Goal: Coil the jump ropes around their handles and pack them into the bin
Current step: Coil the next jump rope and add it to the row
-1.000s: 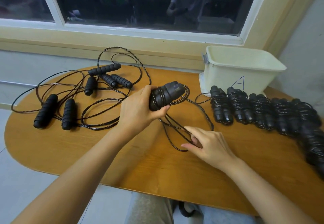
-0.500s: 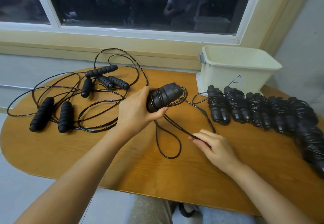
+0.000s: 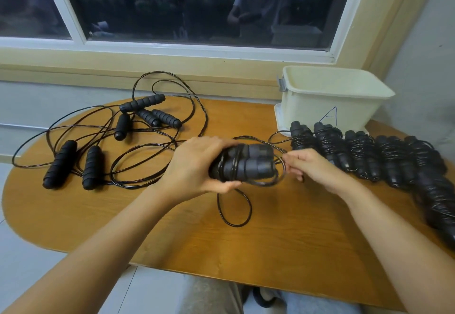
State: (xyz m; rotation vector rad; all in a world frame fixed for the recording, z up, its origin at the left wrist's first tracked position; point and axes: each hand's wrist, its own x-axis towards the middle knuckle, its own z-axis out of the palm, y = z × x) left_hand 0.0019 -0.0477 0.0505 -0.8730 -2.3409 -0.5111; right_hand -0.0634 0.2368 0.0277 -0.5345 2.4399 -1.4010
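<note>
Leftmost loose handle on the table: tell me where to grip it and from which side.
Grip the leftmost handle round its ribbed middle, from above, fingers across its width. It lies flat on the table, running near to far, with a second handle close on its right; the left side looks freer for the thumb.

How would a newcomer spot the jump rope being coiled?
On the wooden table, look midway between the tangled ropes and the row of wound bundles by the cream bin. It is the handle pair the left hand grips: the only one half wound, its cord trailing.
</note>
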